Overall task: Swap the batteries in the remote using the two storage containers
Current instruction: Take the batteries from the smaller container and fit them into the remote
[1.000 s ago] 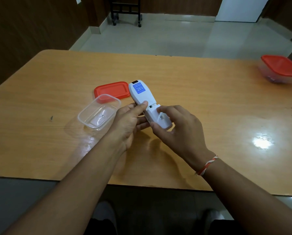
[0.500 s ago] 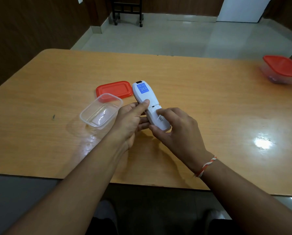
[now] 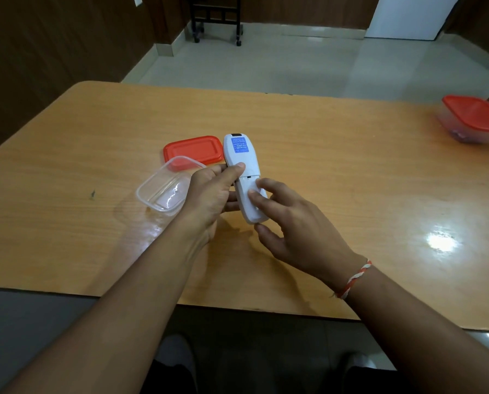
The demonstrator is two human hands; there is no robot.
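Note:
A white remote (image 3: 244, 169) with a blue label is held back side up above the middle of the wooden table (image 3: 337, 172). My left hand (image 3: 209, 197) grips its left side, thumb on the back near the seam of the battery cover. My right hand (image 3: 291, 223) has its fingers spread, fingertips resting on the battery cover at the near end. An open clear container (image 3: 163, 189) sits just left of my left hand, its red lid (image 3: 193, 150) lying behind it. A second clear container with a red lid on (image 3: 475, 118) stands at the far right.
The table's near edge runs below my forearms. Beyond the table lies a light tiled floor with a dark wheeled frame (image 3: 216, 18) at the back and brown walls to the left. A bright glare spot (image 3: 440, 241) shows on the table's right side.
My right hand has loosened from a pinch on the battery cover to spread fingers resting on it. The cover now lies flatter against the remote. The remote stays in my left hand.

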